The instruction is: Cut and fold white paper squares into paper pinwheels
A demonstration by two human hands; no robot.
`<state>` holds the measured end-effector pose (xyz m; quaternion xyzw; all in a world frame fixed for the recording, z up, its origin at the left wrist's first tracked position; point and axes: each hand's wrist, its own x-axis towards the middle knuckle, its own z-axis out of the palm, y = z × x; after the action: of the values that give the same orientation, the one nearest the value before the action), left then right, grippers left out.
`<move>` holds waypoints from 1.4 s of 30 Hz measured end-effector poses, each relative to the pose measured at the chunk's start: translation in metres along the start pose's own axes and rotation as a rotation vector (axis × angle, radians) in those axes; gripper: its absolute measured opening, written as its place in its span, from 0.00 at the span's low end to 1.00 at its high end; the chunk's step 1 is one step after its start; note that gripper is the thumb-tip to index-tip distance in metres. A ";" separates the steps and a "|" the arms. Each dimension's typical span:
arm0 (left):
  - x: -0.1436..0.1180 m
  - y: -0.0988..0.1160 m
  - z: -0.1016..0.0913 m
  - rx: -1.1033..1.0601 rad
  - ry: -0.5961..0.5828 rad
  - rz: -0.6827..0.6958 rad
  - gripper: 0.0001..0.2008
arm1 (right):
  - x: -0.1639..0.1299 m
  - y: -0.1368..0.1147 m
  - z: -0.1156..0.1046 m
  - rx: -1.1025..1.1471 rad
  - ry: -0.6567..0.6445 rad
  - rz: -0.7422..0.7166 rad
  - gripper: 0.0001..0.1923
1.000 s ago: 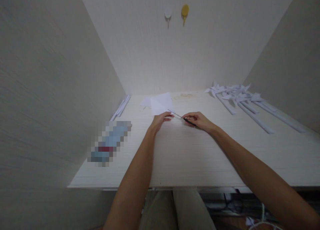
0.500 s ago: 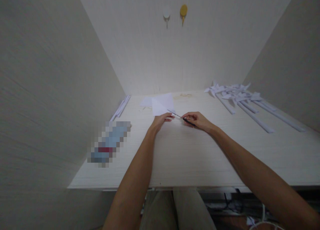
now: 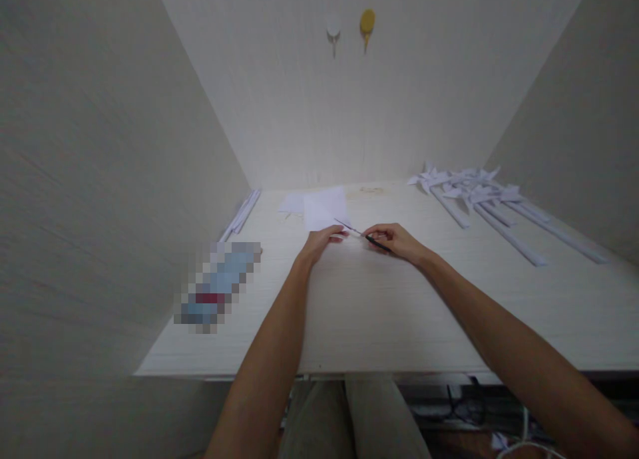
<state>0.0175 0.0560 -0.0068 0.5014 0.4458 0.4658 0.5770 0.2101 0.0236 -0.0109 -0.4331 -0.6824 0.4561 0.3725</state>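
A square sheet of white paper point(image 3: 323, 205) is gripped along its near edge by my left hand point(image 3: 322, 241), thumb on top and fingers beneath. My right hand point(image 3: 392, 240) is closed around the dark handles of a pair of scissors point(image 3: 375, 242). Their thin blades point left and away from me, lying at the paper's near right corner, close to my left fingertips. Whether the blades are apart or together is too small to make out. Behind the sheet, to its left, lies another piece of white paper point(image 3: 291, 203).
Several paper pinwheels point(image 3: 474, 186) on rolled paper sticks lie at the back right. Rolled paper sticks point(image 3: 242, 214) rest along the left wall. A blurred-out bluish item point(image 3: 219, 286) is at the left. Two hooks, one yellow point(image 3: 367, 22), hang on the back wall.
Hardly anything differs. The paper has shifted very slightly, while both hands and the scissors stay in about the same place.
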 end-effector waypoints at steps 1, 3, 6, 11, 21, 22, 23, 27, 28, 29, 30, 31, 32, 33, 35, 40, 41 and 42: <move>0.000 0.000 0.000 0.001 0.002 0.000 0.05 | 0.000 0.000 0.000 0.001 0.000 -0.003 0.19; 0.000 0.000 0.000 0.003 0.007 0.000 0.05 | 0.000 0.001 0.000 0.000 -0.005 -0.006 0.19; 0.000 0.000 0.000 0.005 0.011 -0.007 0.05 | 0.000 0.000 0.000 -0.005 -0.004 -0.007 0.19; 0.000 0.000 0.000 0.002 0.006 -0.003 0.05 | 0.000 -0.001 0.000 0.011 0.015 0.003 0.20; 0.004 0.002 0.001 -0.114 0.164 0.031 0.09 | 0.000 0.000 0.001 0.043 0.046 0.020 0.19; 0.004 0.002 0.001 -0.113 0.159 0.023 0.09 | 0.001 0.001 0.001 0.043 0.042 0.015 0.19; 0.005 0.001 0.001 -0.111 0.156 0.014 0.10 | 0.001 0.002 0.001 0.042 0.038 0.011 0.19; 0.006 0.000 0.000 -0.114 0.156 0.016 0.09 | 0.001 0.003 0.001 0.032 0.034 0.005 0.19; 0.006 0.000 0.000 -0.118 0.152 0.024 0.08 | 0.001 0.002 0.001 0.028 0.035 0.004 0.19; 0.006 0.000 0.000 -0.121 0.147 0.030 0.08 | 0.001 0.002 0.001 0.027 0.035 0.004 0.19; 0.006 0.000 0.000 -0.122 0.140 0.029 0.07 | 0.000 0.002 0.001 0.029 0.034 0.002 0.19; 0.006 0.000 0.001 -0.121 0.136 0.025 0.07 | 0.000 0.001 0.001 0.033 0.033 0.001 0.19; 0.005 0.000 0.001 -0.119 0.133 0.019 0.07 | 0.000 0.001 0.001 0.040 0.029 0.000 0.19; 0.005 0.001 0.002 -0.116 0.131 0.014 0.07 | -0.001 0.001 0.001 0.047 0.026 -0.002 0.20; 0.004 0.001 0.002 -0.105 0.128 0.007 0.07 | -0.001 -0.001 0.001 0.055 0.023 -0.009 0.19; 0.003 0.000 0.002 -0.078 0.094 0.031 0.07 | -0.002 -0.006 0.002 0.041 0.014 -0.004 0.18; 0.003 0.000 0.002 -0.071 0.088 0.030 0.06 | -0.003 -0.006 0.002 0.040 0.013 -0.005 0.18; 0.003 -0.001 0.002 -0.064 0.088 0.026 0.06 | -0.003 -0.006 0.002 0.039 0.012 -0.006 0.19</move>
<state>0.0198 0.0584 -0.0074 0.4674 0.4491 0.5091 0.5663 0.2076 0.0192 -0.0057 -0.4264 -0.6723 0.4656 0.3865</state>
